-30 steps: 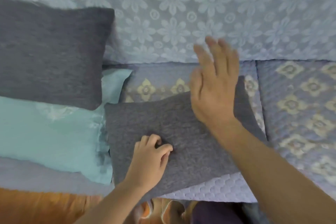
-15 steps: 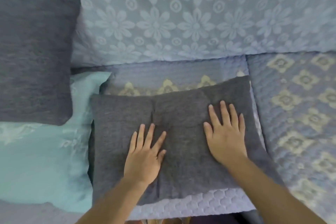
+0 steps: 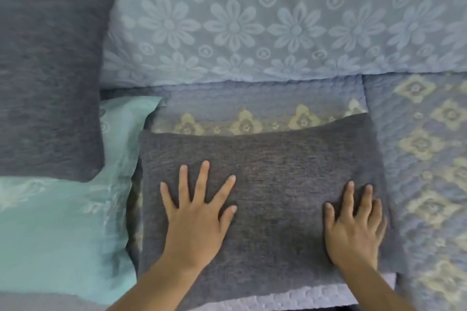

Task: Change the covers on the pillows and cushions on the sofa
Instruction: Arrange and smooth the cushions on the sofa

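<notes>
both hands, left (image 3: 195, 219) and right (image 3: 355, 227), grip wide and flat, smoothing the dark grey woolly rectangular cushion (image 3: 265, 159); looks freshly covered, so next probably prop it up.

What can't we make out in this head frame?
- Grey cushion: its closure or opening does not show; the near edge is partly covered by the left hand and right hand.
- Second grey cushion: cut off by the left frame edge.
- Teal pillow: partly under both cushions, cut off at the left edge.
- Sofa: front edge lies below the frame.
- Palms: pressed flat, so hidden.
</notes>
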The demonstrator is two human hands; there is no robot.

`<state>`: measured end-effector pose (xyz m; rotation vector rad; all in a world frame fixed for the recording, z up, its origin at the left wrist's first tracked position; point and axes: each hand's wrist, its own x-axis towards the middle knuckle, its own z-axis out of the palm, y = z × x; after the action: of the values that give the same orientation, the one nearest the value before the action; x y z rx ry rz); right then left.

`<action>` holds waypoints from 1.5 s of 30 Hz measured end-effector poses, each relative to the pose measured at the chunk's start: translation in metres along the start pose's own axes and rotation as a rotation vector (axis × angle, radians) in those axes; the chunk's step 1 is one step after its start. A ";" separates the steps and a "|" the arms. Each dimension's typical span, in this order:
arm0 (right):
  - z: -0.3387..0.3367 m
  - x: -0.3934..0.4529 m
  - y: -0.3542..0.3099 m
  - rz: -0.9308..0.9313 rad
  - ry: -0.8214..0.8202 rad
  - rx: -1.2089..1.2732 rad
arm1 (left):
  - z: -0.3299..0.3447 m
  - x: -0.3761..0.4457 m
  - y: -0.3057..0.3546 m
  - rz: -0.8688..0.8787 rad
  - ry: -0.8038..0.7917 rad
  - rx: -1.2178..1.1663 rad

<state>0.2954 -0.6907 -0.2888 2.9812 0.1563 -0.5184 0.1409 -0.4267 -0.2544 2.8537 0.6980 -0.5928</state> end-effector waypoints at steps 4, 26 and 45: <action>0.012 -0.010 -0.039 0.022 0.085 0.079 | 0.028 0.029 0.008 -0.013 -0.074 0.025; -0.091 -0.068 -0.145 -0.591 0.142 0.158 | -0.002 0.006 0.020 -0.062 0.038 0.028; -0.021 0.098 -0.093 -0.280 -0.175 0.077 | -0.007 0.166 0.104 0.188 -0.146 0.203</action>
<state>0.3832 -0.5880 -0.3111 2.9828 0.5545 -0.8294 0.3273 -0.4487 -0.3106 2.9733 0.3600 -0.8759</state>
